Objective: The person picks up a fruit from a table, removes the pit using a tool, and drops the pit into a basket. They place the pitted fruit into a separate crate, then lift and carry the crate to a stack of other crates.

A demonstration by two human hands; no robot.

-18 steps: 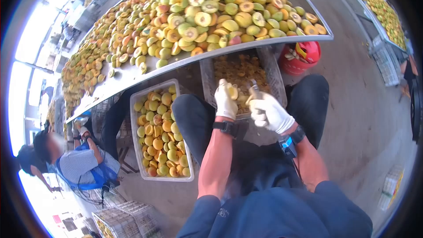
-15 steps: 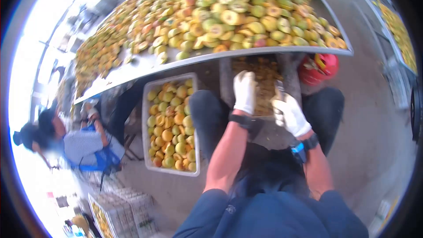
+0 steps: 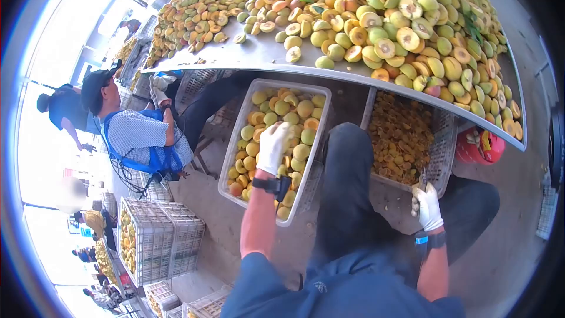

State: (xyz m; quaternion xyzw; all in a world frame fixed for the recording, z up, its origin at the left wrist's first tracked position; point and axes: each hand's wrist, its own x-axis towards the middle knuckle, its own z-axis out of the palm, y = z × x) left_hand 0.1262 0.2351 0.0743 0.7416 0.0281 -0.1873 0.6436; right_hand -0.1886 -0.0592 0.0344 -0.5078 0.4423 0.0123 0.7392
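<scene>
Over the upright white crate of whole fruit (image 3: 226, 168) is my left hand (image 3: 274, 146), gloved in white, its fingers curled down onto the yellow-green fruit (image 3: 305, 108); whether it grips one is hidden. My right hand (image 3: 426, 203), also gloved, is closed around a small metal tool (image 3: 424, 178) that points up. The tool is at the near edge of a second crate (image 3: 444, 156), which holds brown-orange scraps (image 3: 400, 138). Halved fruit (image 3: 408, 39) lies heaped on the metal table (image 3: 259, 53) above both crates.
A seated person (image 3: 135, 123) in a cap and blue vest is at the left, with another person (image 3: 65, 109) behind. Stacked crates of fruit (image 3: 170, 238) stand at lower left. A red container (image 3: 479, 146) sits under the table's right end. My knees flank the scrap crate.
My left hand has moved from above the scrap crate to the fruit crate. My right hand, still holding the tool, is lower and farther from the table. The view has turned left.
</scene>
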